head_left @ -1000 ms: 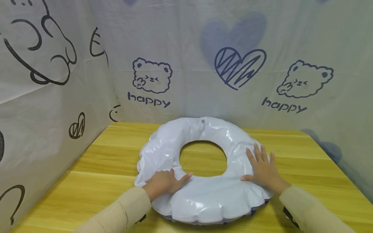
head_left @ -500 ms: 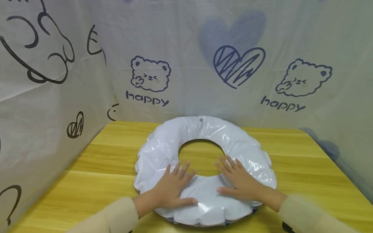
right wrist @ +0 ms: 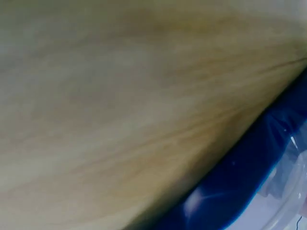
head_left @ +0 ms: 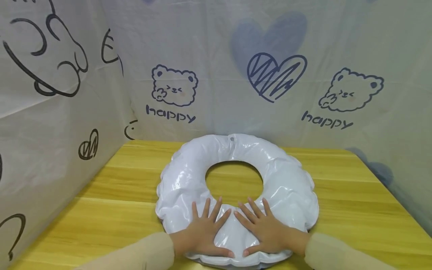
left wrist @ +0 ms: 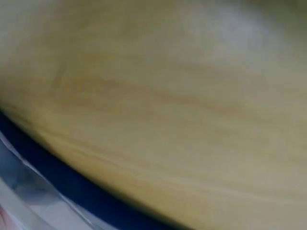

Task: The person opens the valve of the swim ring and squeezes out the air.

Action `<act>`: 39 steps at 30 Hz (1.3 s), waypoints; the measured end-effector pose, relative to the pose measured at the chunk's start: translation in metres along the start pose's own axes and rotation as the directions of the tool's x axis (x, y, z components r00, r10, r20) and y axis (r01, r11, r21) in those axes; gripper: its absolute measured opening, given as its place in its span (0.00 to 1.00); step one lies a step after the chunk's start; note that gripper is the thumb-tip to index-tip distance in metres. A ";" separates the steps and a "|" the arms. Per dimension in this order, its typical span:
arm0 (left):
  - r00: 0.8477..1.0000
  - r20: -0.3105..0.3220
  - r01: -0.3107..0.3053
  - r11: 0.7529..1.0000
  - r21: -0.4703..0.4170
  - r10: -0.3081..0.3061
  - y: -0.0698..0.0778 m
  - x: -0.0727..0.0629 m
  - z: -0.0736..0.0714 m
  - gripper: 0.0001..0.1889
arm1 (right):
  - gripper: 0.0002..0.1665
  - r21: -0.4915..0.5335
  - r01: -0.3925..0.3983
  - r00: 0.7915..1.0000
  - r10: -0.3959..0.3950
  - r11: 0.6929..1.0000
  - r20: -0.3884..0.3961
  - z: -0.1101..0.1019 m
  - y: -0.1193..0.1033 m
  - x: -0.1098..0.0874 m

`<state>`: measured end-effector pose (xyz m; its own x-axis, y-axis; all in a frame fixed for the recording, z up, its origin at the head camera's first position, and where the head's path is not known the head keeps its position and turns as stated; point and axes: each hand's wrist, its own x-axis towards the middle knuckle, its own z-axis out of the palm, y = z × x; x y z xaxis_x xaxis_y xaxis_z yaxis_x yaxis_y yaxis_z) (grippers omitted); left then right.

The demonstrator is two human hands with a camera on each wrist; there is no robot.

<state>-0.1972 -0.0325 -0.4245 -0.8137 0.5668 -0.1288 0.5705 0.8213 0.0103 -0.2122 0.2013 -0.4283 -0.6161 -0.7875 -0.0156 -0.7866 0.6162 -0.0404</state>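
A white inflatable swim ring (head_left: 290, 191) lies flat on the table in the head view, partly puffed, with wrinkles along its outer seam. My left hand (head_left: 206, 232) presses on the near part of the ring, fingers straight and spread toward the hole. Beside it, my right hand (head_left: 268, 230) lies spread on the same near part, thumbs pointing at each other. Both wrist views show the dark blue underside of the swim ring (left wrist: 62, 177) close to the wood surface; in the right wrist view the blue side (right wrist: 240, 167) looks glossy.
The yellow wood-grain table (head_left: 111, 210) extends to both sides of the ring. A pale cloth (head_left: 222, 108) printed with bears and hearts hangs behind the table, and another cloth side (head_left: 50, 123) runs along the left edge.
Both hands have moved inward from the ring's left and right sides to its near part, lying side by side. The ring has stayed about where it was.
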 end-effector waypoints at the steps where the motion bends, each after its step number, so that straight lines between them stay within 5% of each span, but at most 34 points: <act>1: 1.000 -0.005 0.001 1.000 0.019 0.000 0.000 0.000 0.001 0.54 | 0.58 -0.009 0.000 1.000 0.001 1.000 0.006 0.000 0.000 0.000; 8: 1.000 0.005 0.010 0.999 0.048 -0.010 0.001 0.005 0.005 0.54 | 0.56 0.033 -0.029 0.997 0.027 0.999 0.072 0.005 0.004 0.000; 13: 0.999 0.039 0.011 0.992 -0.123 -0.006 -0.007 0.007 0.000 0.45 | 0.48 0.241 -0.046 0.996 0.025 0.969 0.090 0.003 0.010 -0.001; 17: 0.996 -0.085 -0.030 0.970 -0.240 0.010 -0.025 0.007 -0.006 0.36 | 0.40 0.381 -0.040 0.999 0.035 0.924 0.020 -0.003 0.019 -0.006; 21: 0.964 -0.267 -0.038 0.991 -0.127 0.003 -0.052 0.009 -0.012 0.35 | 0.42 0.263 -0.063 0.987 0.099 0.963 -0.126 -0.007 0.040 -0.012; 25: 0.944 -0.317 0.088 0.996 -0.015 -0.088 -0.085 0.017 -0.013 0.42 | 0.49 0.113 -0.185 0.958 0.205 0.976 -0.202 -0.015 0.072 -0.015; 31: 0.940 -0.200 0.273 0.961 -0.043 -0.276 -0.114 0.024 -0.011 0.52 | 0.54 0.106 -0.356 0.917 0.369 0.928 -0.153 -0.017 0.104 -0.018; 39: 0.947 -0.041 0.316 0.946 -0.071 -0.319 -0.114 0.029 -0.012 0.53 | 0.56 0.192 -0.446 0.890 0.456 0.874 -0.006 -0.003 0.110 -0.016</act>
<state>-0.2874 -0.1091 -0.4178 -0.9570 0.2775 -0.0848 0.2751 0.9606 0.0393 -0.2895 0.2817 -0.4295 -0.9071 -0.4202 -0.0263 -0.4048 0.8875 -0.2202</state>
